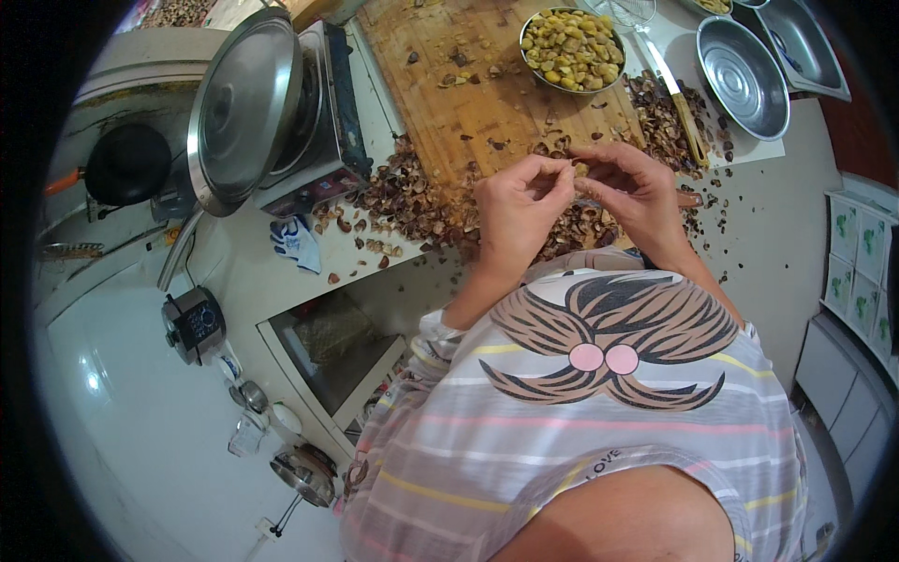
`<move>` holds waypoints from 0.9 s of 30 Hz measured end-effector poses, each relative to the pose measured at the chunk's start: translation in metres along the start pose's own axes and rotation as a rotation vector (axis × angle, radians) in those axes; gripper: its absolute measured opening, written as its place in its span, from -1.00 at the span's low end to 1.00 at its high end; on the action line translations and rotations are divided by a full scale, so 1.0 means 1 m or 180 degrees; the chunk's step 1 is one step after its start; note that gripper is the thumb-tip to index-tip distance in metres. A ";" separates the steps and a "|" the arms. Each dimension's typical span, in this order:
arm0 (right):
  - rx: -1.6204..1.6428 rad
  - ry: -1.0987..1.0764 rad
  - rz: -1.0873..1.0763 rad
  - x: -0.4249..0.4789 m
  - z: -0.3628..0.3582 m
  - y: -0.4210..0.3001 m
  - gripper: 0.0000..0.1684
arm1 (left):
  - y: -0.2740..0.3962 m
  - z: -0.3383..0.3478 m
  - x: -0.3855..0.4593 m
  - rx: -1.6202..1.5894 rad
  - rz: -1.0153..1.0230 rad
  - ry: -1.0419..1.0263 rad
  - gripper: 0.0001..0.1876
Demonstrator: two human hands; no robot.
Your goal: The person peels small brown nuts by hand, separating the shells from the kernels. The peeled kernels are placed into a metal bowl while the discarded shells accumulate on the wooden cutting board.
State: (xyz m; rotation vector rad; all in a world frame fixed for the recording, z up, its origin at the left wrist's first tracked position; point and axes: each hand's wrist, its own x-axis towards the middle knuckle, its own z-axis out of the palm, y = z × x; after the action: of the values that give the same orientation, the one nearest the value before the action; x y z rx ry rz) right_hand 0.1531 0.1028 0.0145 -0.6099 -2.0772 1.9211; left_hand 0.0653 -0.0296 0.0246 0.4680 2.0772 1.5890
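My left hand point(528, 204) and my right hand point(632, 193) meet above the near edge of a wooden board point(449, 105). Between their fingertips is a small yellowish chestnut kernel point(581, 169), with a bit of dark shell by the right fingers. The right thumb and fingers pinch it; the left fingertips are pinched together against its left side, and whether they hold a piece of shell I cannot tell. Beyond the hands, a metal bowl point(572, 50) heaped with peeled yellow chestnuts rests on the board. Brown shell pieces point(421, 204) lie piled around and under the hands.
Right of the board lie a knife with a wooden handle point(688, 130), a wire strainer point(628, 10) and a metal basin point(743, 77). On the left, a large steel pan point(246, 105) leans at a portable stove point(344, 105), near a blue-and-white glove point(296, 243). Shell bits litter the floor.
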 end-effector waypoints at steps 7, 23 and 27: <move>-0.0524 -0.0167 -0.0516 0.001 0.006 0.011 -0.66 | -0.017 -0.017 0.005 0.0075 -0.0152 -0.0485 -0.91; -0.0470 -0.0335 -0.0440 -0.008 0.008 -0.005 -0.73 | -0.028 -0.013 -0.008 -0.1084 -0.0599 -0.0565 -0.89; 0.0484 -0.0387 -0.0058 -0.003 0.011 0.008 -0.75 | -0.034 -0.015 -0.002 -0.1453 -0.0630 -0.0514 -0.90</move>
State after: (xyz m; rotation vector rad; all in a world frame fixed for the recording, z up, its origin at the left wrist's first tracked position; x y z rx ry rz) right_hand 0.1519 0.0924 0.0054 -0.4498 -1.9737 2.1300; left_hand 0.0591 -0.0515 -0.0051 0.2114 1.5257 1.7682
